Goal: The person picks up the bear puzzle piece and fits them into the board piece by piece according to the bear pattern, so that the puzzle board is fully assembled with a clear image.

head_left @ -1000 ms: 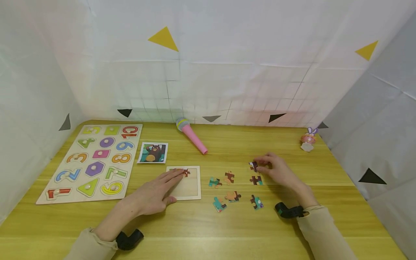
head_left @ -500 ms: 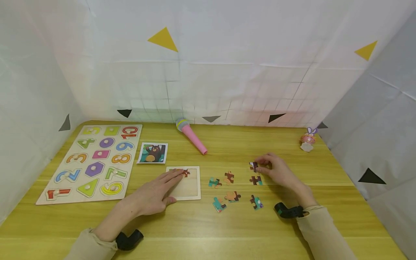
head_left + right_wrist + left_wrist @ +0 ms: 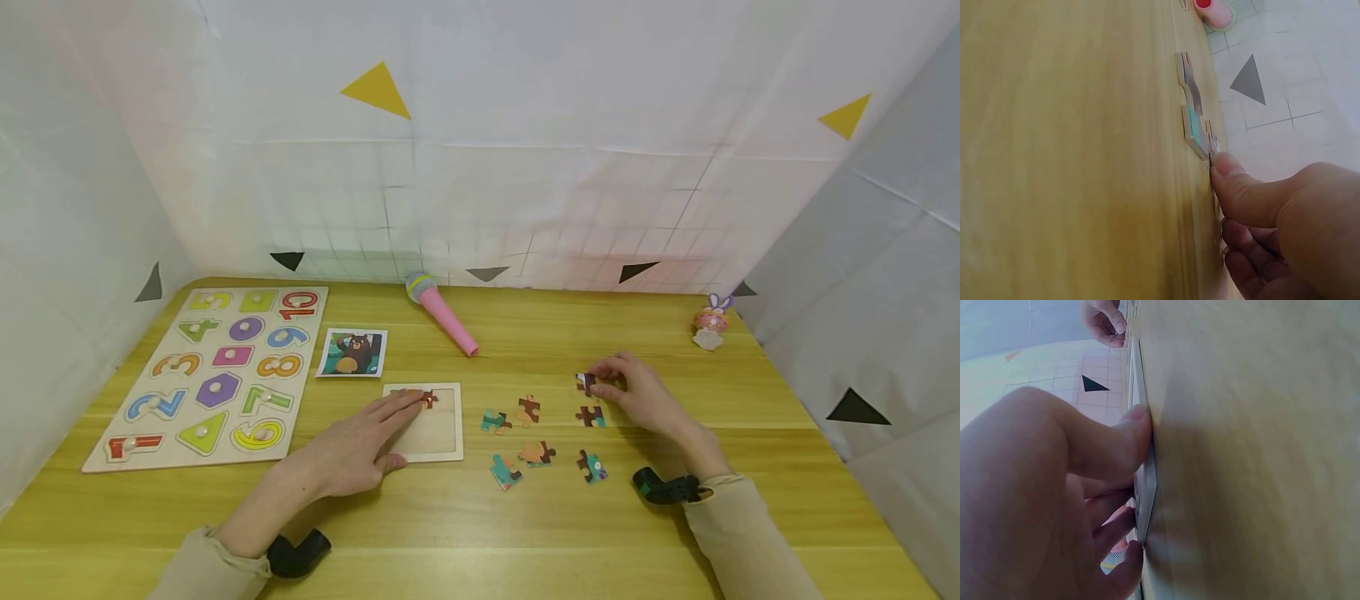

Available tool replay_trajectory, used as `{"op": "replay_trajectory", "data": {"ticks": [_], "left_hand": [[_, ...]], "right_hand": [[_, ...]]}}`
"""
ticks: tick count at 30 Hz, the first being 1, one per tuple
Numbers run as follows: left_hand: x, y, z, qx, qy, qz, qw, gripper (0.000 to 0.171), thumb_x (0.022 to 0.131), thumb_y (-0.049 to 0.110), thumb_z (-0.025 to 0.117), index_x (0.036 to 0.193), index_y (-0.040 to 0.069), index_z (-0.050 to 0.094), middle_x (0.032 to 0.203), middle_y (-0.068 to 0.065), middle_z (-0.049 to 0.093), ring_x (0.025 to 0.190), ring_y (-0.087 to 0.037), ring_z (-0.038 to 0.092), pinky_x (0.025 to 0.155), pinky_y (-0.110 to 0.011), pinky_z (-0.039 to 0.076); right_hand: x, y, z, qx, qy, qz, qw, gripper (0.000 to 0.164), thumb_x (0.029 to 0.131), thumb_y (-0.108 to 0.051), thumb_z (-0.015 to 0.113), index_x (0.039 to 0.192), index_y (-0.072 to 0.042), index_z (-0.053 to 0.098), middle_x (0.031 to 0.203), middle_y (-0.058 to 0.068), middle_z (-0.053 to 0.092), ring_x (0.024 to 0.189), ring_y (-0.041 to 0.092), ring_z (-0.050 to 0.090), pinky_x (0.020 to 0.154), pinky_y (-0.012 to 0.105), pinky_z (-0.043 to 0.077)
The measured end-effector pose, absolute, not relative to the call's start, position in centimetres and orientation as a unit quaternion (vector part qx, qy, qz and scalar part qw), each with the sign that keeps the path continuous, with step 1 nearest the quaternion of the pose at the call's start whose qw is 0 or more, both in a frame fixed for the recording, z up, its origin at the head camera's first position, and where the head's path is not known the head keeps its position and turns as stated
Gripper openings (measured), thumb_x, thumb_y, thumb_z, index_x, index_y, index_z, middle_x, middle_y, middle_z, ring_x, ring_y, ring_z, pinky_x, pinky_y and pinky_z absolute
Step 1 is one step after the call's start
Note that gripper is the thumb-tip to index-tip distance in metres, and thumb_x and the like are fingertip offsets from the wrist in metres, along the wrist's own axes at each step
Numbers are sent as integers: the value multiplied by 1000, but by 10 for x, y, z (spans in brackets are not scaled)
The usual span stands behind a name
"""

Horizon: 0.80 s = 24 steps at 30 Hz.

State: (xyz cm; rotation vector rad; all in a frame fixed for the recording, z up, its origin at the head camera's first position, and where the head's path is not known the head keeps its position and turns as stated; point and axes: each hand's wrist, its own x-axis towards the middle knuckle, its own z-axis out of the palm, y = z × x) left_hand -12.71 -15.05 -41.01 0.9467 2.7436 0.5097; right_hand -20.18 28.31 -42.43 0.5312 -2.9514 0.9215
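Observation:
My left hand (image 3: 352,454) lies flat over the left side of a small wooden puzzle tray (image 3: 459,429), fingers extended, covering part of a brown puzzle piece (image 3: 431,400) at the tray's top. Its thumb (image 3: 1138,425) touches the near edge of the tray in the left wrist view. On the right, my right hand (image 3: 641,400) pinches a dark brown and white puzzle piece (image 3: 583,382) between thumb and fingers, low over the table. Just below it lies a brown and teal piece (image 3: 590,417). The pinched piece is mostly hidden by the thumb in the right wrist view.
Several loose pieces, among them an orange one (image 3: 537,452), lie between the hands. A bear picture card (image 3: 352,353) and a number board (image 3: 206,375) are at left. Behind are a pink toy microphone (image 3: 447,318) and, far right, a bunny figurine (image 3: 712,322).

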Motion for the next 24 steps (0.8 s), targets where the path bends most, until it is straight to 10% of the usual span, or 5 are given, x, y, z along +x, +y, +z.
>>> {"op": "replay_trajectory", "data": {"ticks": [24], "left_hand": [[-131,-143,-412,320,937,119,73,71,95,19,61,158,9,31,163,-6,28,149,-29,27,116,-47,36]], "right_hand": [[-195,262,-411,200,-933,299,15,19,96,-8,66,113,1,67,107,13,65,101,30,62,90,49,52]]}}
